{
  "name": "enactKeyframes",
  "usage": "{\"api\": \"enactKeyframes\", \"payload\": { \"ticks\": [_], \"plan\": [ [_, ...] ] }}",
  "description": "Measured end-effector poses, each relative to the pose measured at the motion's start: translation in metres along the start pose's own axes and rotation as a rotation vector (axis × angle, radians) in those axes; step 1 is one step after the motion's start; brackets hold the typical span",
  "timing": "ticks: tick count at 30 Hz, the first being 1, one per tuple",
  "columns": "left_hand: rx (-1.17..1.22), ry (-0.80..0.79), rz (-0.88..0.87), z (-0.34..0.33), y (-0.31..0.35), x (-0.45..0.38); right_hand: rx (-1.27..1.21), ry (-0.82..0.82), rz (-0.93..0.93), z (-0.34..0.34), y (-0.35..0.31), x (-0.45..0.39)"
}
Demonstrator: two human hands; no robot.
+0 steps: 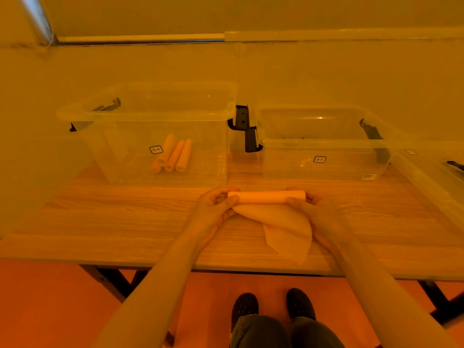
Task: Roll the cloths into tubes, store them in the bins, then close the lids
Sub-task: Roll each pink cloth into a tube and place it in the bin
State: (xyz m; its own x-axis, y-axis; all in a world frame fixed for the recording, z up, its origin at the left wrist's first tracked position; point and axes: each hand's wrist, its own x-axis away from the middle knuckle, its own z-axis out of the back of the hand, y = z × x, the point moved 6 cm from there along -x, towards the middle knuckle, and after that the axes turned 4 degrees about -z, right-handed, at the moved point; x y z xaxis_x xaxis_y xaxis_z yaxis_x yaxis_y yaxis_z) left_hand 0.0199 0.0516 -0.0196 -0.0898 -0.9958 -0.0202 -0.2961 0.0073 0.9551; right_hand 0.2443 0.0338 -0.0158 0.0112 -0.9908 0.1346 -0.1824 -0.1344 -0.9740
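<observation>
Strong orange light tints everything, so true colours are hard to judge. The far ends of both forearms run out of the bottom of the view, and the right side of the wooden-topped desk (100, 222) is cut off by the frame edge, where a pale translucent sheet, perhaps a lid (437, 177), is only partly seen.

Near the middle of the desk, a little back from its front edge, the pale orange cloth (278, 222) is half rolled: its far part forms a tight tube lying crosswise, and the loose remainder hangs toward the front edge in a pointed flap. The left hand (213, 207) grips the tube's left end, thumb on top and fingers curled behind it; the right hand (311, 204) grips the right end likewise, its fingers mostly hidden by the tube.

Behind, toward the back edge, stands a large clear plastic bin (150, 114), open, with three rolled orange cloth tubes (173, 154) lying side by side on its bottom. Just beside it to the right stands a smaller clear plastic bin (324, 144), also open; whether anything lies inside is hard to tell. Black latch handles (242, 120) sit between the two. Small labels on both bins are unreadable.

Below the desk, dark shoes (273, 306) stand on the orange floor.
</observation>
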Motion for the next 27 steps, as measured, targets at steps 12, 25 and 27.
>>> {"api": "enactKeyframes", "payload": {
  "ticks": [12, 25, 27],
  "plan": [
    [-0.169, -0.001, -0.048, 0.002, 0.005, 0.003, -0.003, -0.066, 0.044, -0.008, -0.003, 0.003],
    [-0.216, -0.016, -0.094, -0.006, 0.011, 0.012, -0.142, -0.007, -0.016, -0.004, -0.002, 0.002],
    [-0.202, -0.029, -0.094, -0.006, 0.012, 0.013, -0.149, -0.013, -0.020, -0.004, -0.002, 0.003]
  ]
}}
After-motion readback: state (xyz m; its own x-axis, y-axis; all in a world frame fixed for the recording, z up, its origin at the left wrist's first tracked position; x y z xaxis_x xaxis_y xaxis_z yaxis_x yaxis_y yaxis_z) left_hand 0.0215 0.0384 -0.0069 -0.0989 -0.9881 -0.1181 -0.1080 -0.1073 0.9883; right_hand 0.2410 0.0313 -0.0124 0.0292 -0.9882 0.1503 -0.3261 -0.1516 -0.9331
